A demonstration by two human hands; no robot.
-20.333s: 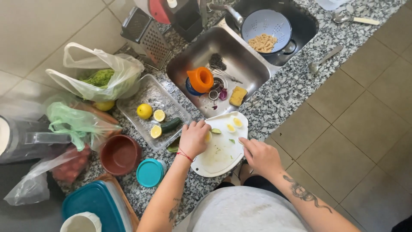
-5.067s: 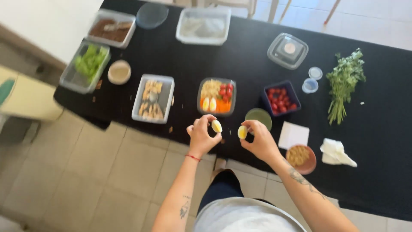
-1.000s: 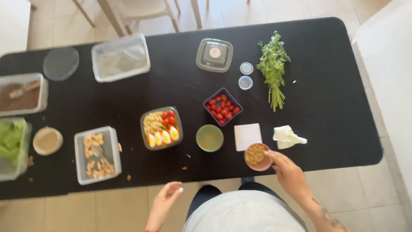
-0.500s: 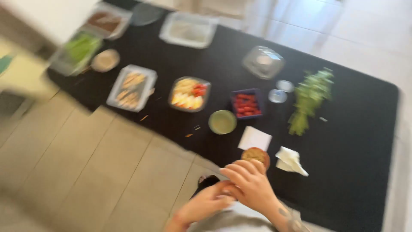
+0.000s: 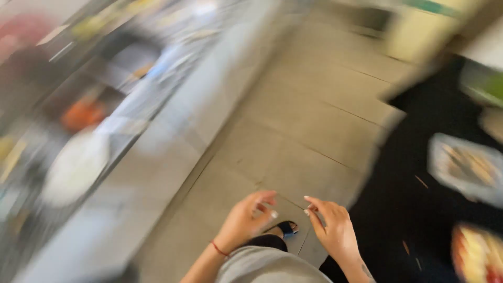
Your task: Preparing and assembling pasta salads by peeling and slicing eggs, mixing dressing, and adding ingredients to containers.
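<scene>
Hovering above the tiled floor (image 5: 293, 115), left hand (image 5: 243, 220) and right hand (image 5: 332, 230), fingers loosely curled, empty, black surface (image 5: 419, 209) just beside the right hand.

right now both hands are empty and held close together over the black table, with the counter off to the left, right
Not quite. In the head view the left hand and right hand do look empty and close together, but they are over the tiled floor, not the black table, which is off to the right. The blurred counter is on the left, as you said.
</scene>
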